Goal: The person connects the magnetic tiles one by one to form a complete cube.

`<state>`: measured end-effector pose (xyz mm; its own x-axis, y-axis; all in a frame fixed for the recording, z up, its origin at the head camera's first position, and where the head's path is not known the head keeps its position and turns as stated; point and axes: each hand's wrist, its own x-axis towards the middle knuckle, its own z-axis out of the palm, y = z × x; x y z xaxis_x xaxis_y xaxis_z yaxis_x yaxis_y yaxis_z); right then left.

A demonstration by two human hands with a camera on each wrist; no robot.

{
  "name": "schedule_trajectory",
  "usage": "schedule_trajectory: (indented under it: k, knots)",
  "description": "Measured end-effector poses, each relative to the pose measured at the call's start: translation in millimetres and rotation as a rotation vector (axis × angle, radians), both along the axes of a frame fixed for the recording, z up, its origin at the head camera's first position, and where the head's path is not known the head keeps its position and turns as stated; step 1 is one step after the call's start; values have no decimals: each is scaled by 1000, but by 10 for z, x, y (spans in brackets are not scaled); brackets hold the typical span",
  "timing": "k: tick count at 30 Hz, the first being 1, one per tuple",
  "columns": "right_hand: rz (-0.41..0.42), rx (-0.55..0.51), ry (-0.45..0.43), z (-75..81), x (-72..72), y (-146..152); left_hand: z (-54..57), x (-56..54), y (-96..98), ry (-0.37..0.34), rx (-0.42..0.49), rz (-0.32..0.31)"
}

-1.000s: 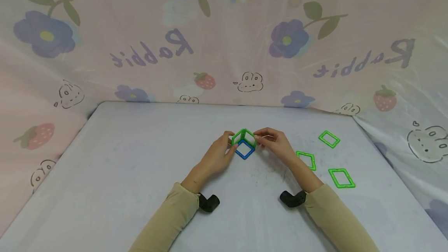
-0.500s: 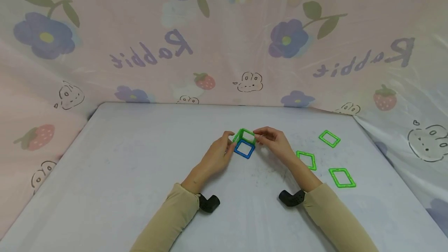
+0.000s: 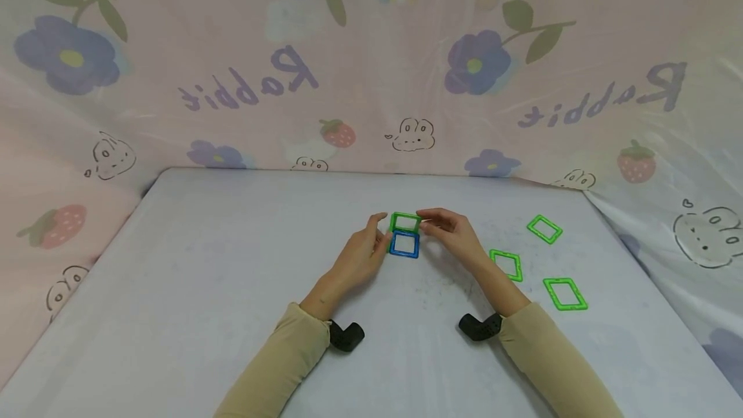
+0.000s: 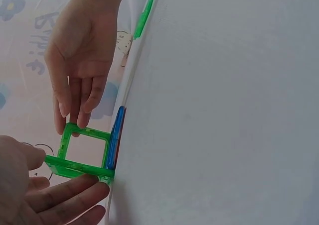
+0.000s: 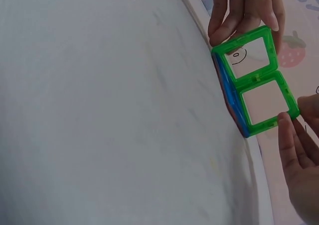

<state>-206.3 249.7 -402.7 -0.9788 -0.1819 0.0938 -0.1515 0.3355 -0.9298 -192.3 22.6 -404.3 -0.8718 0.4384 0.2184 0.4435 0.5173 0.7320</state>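
A blue square magnetic tile point(image 3: 405, 255) lies flat on the white table. Two green square magnetic tiles stand up from it, meeting at a corner: a left green tile point(image 4: 75, 169) and a back green tile point(image 5: 285, 88). My left hand point(image 3: 361, 257) holds the left one, thumb at its upper corner and fingers along its outer face in the left wrist view. With thumb and fingertips, my right hand point(image 3: 455, 235) pinches the free corner of the back one. A thin reddish line shows along the blue tile's underside in the right wrist view.
To the right lie loose green tiles: a far one point(image 3: 551, 223), one beside my right forearm point(image 3: 505, 252), and a nearer diamond-shaped one point(image 3: 573, 308). Black wrist devices point(image 3: 347, 337) sit under both sleeves. A printed curtain point(image 3: 371, 95) hangs behind the table point(image 3: 232, 289).
Between both hands, the joined tiles have turned so the blue tile's near edge now faces me, where a corner pointed before. The hands shifted only slightly; the loose green tiles stayed put.
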Motion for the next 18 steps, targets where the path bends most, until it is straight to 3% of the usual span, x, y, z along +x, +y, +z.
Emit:
schedule_trajectory:
  k: [11,18]
  knots:
    - [-4,16,9,2,-3,-6,-8,11,3,13,-30,26]
    - [44,46,35,-18,25,40,-31,-25,8,-28,-34,-27]
